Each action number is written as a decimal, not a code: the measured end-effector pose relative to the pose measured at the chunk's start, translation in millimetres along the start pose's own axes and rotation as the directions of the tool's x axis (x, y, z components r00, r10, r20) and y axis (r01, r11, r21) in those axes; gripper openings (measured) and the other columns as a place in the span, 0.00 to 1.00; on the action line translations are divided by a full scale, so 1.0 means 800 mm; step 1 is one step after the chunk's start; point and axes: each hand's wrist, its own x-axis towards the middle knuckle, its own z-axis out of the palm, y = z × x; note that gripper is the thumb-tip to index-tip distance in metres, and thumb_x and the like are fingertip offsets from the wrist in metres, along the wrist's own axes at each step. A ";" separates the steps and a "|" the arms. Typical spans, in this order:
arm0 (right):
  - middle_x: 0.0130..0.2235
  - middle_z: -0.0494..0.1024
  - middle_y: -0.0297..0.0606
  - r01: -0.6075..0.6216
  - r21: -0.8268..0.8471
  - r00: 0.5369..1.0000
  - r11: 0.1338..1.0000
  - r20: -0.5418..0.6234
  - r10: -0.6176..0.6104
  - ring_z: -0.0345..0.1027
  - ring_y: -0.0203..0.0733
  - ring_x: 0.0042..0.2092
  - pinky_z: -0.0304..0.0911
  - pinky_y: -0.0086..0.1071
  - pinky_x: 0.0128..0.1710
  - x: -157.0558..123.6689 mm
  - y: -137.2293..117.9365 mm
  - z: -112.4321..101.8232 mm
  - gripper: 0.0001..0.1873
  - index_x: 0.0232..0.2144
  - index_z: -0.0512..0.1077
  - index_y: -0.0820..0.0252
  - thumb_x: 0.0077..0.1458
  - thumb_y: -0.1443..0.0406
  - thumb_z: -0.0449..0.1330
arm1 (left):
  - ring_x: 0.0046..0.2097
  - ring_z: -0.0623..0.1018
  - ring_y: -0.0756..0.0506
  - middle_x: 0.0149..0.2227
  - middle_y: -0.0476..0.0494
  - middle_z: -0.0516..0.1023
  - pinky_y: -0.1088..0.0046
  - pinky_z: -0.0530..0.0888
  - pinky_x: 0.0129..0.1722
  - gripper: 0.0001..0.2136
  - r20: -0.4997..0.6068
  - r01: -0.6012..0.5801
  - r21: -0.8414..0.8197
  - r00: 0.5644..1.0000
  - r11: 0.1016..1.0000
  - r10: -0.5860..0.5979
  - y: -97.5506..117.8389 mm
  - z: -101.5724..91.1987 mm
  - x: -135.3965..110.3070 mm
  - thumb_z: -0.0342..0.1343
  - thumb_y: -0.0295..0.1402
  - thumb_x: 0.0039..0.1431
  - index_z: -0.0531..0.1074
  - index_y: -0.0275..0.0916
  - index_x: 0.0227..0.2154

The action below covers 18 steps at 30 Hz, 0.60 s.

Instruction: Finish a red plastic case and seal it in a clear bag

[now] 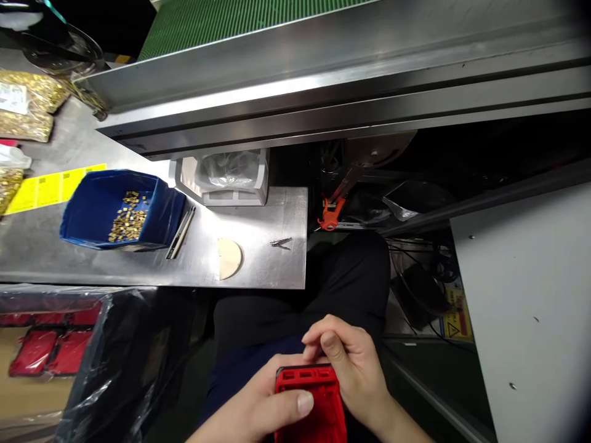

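Note:
A red plastic housing (318, 406), hollow with several slots along its top edge, lies over my lap at the bottom of the head view. My left hand (272, 397) is closed round its left side, thumb pressing on the inner face. At the housing's upper right corner, my right hand (353, 369) is closed with bent fingers, the thumb close to the forefinger. What these fingers may hold is hidden. On the metal table (263, 271) ahead stands a blue bin (101, 209) with small brass pieces (129, 218) inside.
A pale half-round piece (229, 258), a small metal tool (281, 243) and pen-like sticks (181, 232) lie on the table. A grey drawer box (235, 178) sits under the conveyor frame (295, 117). Red parts (69, 351) fill a lined box at left; a white panel (521, 277) is at right.

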 end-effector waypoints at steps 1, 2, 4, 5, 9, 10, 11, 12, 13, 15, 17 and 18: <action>0.31 0.81 0.37 -0.018 0.038 0.999 0.999 0.043 0.016 0.77 0.39 0.33 0.70 0.30 0.36 0.001 0.000 -0.001 0.18 0.39 0.79 0.55 0.72 0.54 0.53 | 0.32 0.62 0.49 0.32 0.47 0.64 0.73 0.59 0.32 0.22 -0.002 -0.002 0.007 1.000 1.000 0.002 -0.002 -0.001 0.000 0.60 0.52 0.61 0.73 0.34 0.40; 0.32 0.82 0.37 -0.022 0.053 0.998 0.998 0.068 0.018 0.77 0.40 0.34 0.70 0.31 0.36 0.002 0.000 -0.002 0.19 0.39 0.79 0.55 0.72 0.54 0.53 | 0.32 0.61 0.49 0.31 0.47 0.63 0.74 0.59 0.32 0.22 -0.005 -0.003 0.013 1.000 1.000 0.003 -0.003 -0.002 0.001 0.60 0.52 0.61 0.73 0.34 0.39; 0.30 0.81 0.36 0.019 0.009 0.999 1.000 0.050 -0.019 0.76 0.40 0.33 0.69 0.31 0.37 0.003 0.002 -0.003 0.18 0.39 0.79 0.55 0.71 0.53 0.54 | 0.32 0.61 0.49 0.31 0.47 0.63 0.73 0.58 0.32 0.22 -0.010 0.006 0.007 1.000 1.000 -0.006 -0.003 -0.002 0.003 0.60 0.52 0.61 0.72 0.34 0.39; 0.29 0.80 0.35 0.050 -0.035 0.999 0.998 0.013 -0.049 0.75 0.39 0.32 0.68 0.31 0.36 0.003 0.003 -0.003 0.18 0.38 0.79 0.55 0.71 0.53 0.55 | 0.32 0.61 0.48 0.31 0.47 0.64 0.73 0.58 0.32 0.22 -0.013 0.008 -0.003 1.000 1.000 -0.008 -0.001 -0.001 0.003 0.60 0.52 0.61 0.73 0.33 0.38; 0.29 0.75 0.35 0.109 -0.187 0.979 0.976 -0.151 -0.138 0.71 0.39 0.32 0.65 0.31 0.34 0.003 0.007 -0.003 0.18 0.35 0.77 0.55 0.71 0.54 0.54 | 0.35 0.66 0.46 0.36 0.43 0.70 0.71 0.63 0.37 0.22 -0.044 0.024 -0.053 0.999 0.998 -0.026 0.006 0.002 0.005 0.61 0.50 0.61 0.77 0.33 0.43; 0.30 0.76 0.36 0.101 -0.181 0.979 0.978 -0.155 -0.130 0.72 0.39 0.33 0.66 0.32 0.35 0.002 0.007 -0.002 0.18 0.36 0.78 0.55 0.71 0.54 0.54 | 0.36 0.67 0.45 0.37 0.42 0.72 0.70 0.65 0.39 0.21 -0.058 0.030 -0.058 0.998 0.998 -0.034 0.007 0.002 0.005 0.62 0.49 0.61 0.78 0.33 0.44; 0.31 0.78 0.36 0.087 -0.149 0.985 0.985 -0.136 -0.108 0.73 0.40 0.34 0.67 0.32 0.35 0.002 0.008 -0.002 0.17 0.37 0.78 0.55 0.72 0.55 0.54 | 0.37 0.69 0.44 0.37 0.42 0.73 0.69 0.66 0.40 0.21 -0.076 0.036 -0.063 0.996 0.997 -0.041 0.006 0.002 0.004 0.62 0.49 0.61 0.78 0.34 0.44; 0.32 0.79 0.36 0.070 -0.100 0.992 0.993 -0.099 -0.080 0.75 0.40 0.34 0.68 0.32 0.36 0.002 0.008 -0.002 0.17 0.39 0.79 0.55 0.72 0.55 0.54 | 0.37 0.69 0.44 0.36 0.42 0.74 0.69 0.67 0.40 0.21 -0.095 0.039 -0.065 0.994 0.997 -0.045 0.005 0.002 0.004 0.63 0.49 0.60 0.79 0.34 0.44; 0.32 0.81 0.36 0.056 -0.052 0.997 0.997 -0.059 -0.059 0.76 0.41 0.34 0.69 0.33 0.36 0.002 0.009 -0.001 0.16 0.41 0.79 0.54 0.72 0.56 0.53 | 0.36 0.70 0.44 0.35 0.42 0.74 0.69 0.68 0.39 0.21 -0.115 0.040 -0.067 0.992 0.997 -0.047 0.004 0.002 0.003 0.64 0.49 0.59 0.80 0.34 0.44; 0.30 0.82 0.35 0.053 -0.031 0.998 0.998 -0.039 -0.054 0.77 0.41 0.34 0.70 0.33 0.37 0.001 0.011 -0.001 0.15 0.40 0.79 0.54 0.72 0.57 0.54 | 0.35 0.71 0.44 0.35 0.43 0.75 0.69 0.69 0.39 0.21 -0.145 0.044 -0.074 0.988 0.996 -0.054 0.001 0.001 0.002 0.65 0.48 0.58 0.80 0.34 0.43; 0.29 0.79 0.35 0.085 -0.120 0.985 0.989 -0.142 -0.102 0.74 0.40 0.33 0.68 0.32 0.36 -0.001 0.013 -0.001 0.13 0.37 0.78 0.54 0.71 0.58 0.56 | 0.36 0.73 0.43 0.35 0.43 0.77 0.68 0.70 0.39 0.20 -0.157 0.056 -0.079 0.985 0.995 -0.068 0.000 0.000 0.002 0.65 0.48 0.59 0.81 0.35 0.43; 0.30 0.78 0.35 0.097 -0.179 0.968 0.979 -0.213 -0.134 0.72 0.39 0.33 0.66 0.32 0.35 -0.002 0.015 -0.001 0.13 0.36 0.78 0.55 0.71 0.59 0.56 | 0.37 0.74 0.42 0.36 0.42 0.78 0.67 0.71 0.41 0.20 -0.162 0.061 -0.084 0.984 0.995 -0.074 0.001 0.000 0.002 0.65 0.47 0.59 0.81 0.35 0.44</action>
